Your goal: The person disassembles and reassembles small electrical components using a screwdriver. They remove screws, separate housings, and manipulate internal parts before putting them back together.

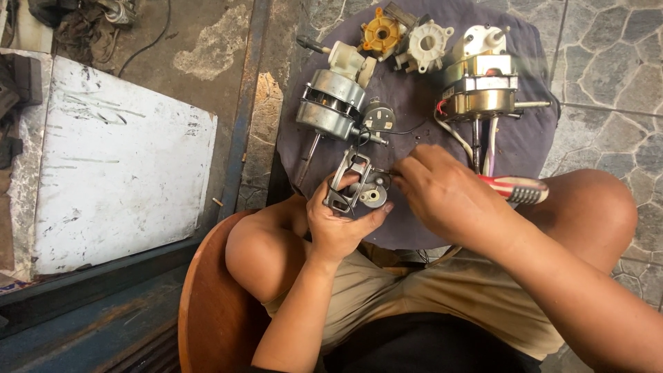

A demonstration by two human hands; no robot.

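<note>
The left hand (338,221) is closed around a small grey metal bracket part (356,185), fingers wrapped under it and the thumb across its near face, so that the piece stands tilted with its long axis running up and away from the palm. A round boss with a hole faces upward just right of the thumb. The right hand (445,193) is curled shut on a screwdriver with a red and white handle (514,188); the handle sticks out to the right past the heel of that hand, and the shaft runs leftward, roughly level, toward the bracket. The tip seems to meet the part at its upper right edge, though the fingers hide the exact contact. So the tool's axis crosses the part's axis, and the two hands sit almost touching.

Just beyond the fingertips lies a silver fan motor (331,103) with a cream gearbox, its shaft pointing toward the left hand. Farther out to the right stands a brass-coloured motor (482,86) with loose wires. Well beyond both are a yellow plastic gear housing (381,31) and a white one (428,45), all on a dark round cloth-covered stool top (407,228) between the person's knees.
</note>
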